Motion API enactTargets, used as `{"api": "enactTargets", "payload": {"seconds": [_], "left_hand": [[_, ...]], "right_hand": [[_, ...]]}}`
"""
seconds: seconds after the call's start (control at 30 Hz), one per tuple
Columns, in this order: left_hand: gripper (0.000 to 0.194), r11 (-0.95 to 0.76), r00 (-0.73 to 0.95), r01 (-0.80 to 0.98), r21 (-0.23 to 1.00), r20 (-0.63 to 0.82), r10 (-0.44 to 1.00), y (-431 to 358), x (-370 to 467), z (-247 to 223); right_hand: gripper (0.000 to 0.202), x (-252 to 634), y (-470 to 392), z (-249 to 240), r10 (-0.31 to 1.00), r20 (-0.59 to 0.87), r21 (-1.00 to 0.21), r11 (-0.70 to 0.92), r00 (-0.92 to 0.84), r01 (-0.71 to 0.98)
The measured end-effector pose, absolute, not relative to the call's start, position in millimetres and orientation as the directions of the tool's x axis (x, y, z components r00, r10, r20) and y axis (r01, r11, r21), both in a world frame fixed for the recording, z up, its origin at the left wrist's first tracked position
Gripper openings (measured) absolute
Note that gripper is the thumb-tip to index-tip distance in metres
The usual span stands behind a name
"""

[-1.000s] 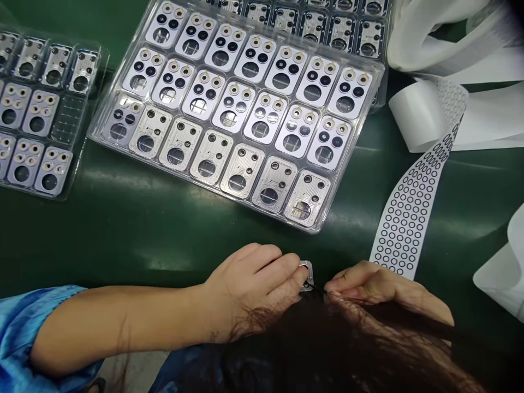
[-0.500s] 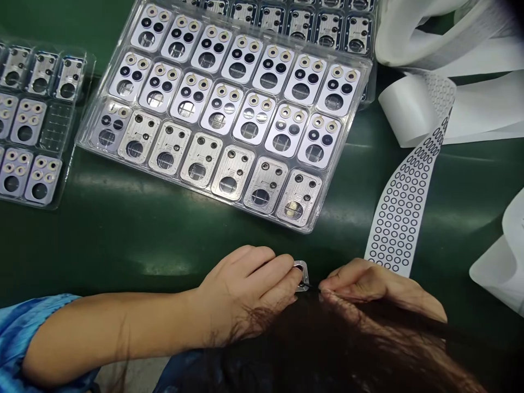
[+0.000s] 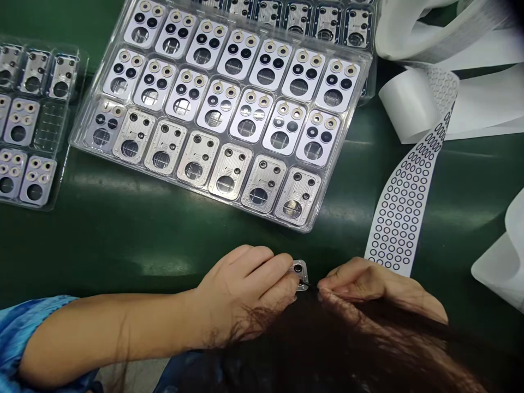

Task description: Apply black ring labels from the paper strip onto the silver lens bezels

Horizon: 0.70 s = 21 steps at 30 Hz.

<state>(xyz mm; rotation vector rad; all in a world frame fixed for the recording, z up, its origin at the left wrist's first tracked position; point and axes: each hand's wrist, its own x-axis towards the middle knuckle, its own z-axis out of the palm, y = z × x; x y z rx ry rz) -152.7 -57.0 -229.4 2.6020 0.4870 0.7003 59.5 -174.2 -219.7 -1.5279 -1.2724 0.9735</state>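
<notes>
A small silver plate with round holes [image 3: 302, 269] is held by my left hand [image 3: 249, 292], whose closed fingers cover its left part. To its right, my right hand [image 3: 364, 284] pinches a thin dark tool [image 3: 311, 286], and the tool's tip meets the plate. Dark hair hides the lower parts of both hands. Above them lies a clear tray [image 3: 305, 226] of plates in rows; most carry white covers with rings, while the front row is mostly bare silver. A strip printed with black rings [image 3: 399, 218] ends just above my right hand.
Another clear tray [image 3: 51, 204] with similar plates sits at the left on the green table [image 3: 135, 229]. Part of a further tray [image 3: 370, 82] shows under the large one. White backing rolls [image 3: 409, 103] lie at the upper right, and loose white paper [image 3: 501, 267] at the right edge.
The view has shifted slightly, moving the trays a little left. Slightly more of the small plate shows beside my left fingers. Both hands keep their holds.
</notes>
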Motion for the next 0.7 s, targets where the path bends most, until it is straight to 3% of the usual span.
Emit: {"api": "enactTargets", "payload": {"seconds": [0.23, 0.33, 0.53, 0.7], "left_hand": [[0.011, -0.857, 0.83, 0.225, 0.464, 0.37, 0.418, -59.6, -154.9, -232.4], [0.008, -0.864, 0.845, 0.211, 0.457, 0.359, 0.396, -58.5, -155.7, -232.4], [0.01, -0.874, 0.851, 0.203, 0.442, 0.362, 0.381, -58.8, -158.0, -233.8], [0.012, -0.864, 0.846, 0.21, 0.457, 0.358, 0.394, -61.4, -160.0, -235.2]], "right_hand": [[0.051, 59.7, -175.9, -221.1, 0.979, -0.079, -0.97, -0.12, 0.19, 0.214], [0.05, 59.4, -176.4, -221.4, 0.979, -0.07, -0.971, -0.111, 0.192, 0.212], [0.023, 56.2, -171.3, -219.5, 0.982, -0.038, -0.973, -0.078, 0.184, 0.216], [0.028, 55.9, -172.0, -219.7, 0.981, -0.058, -0.98, -0.092, 0.184, 0.178]]}}
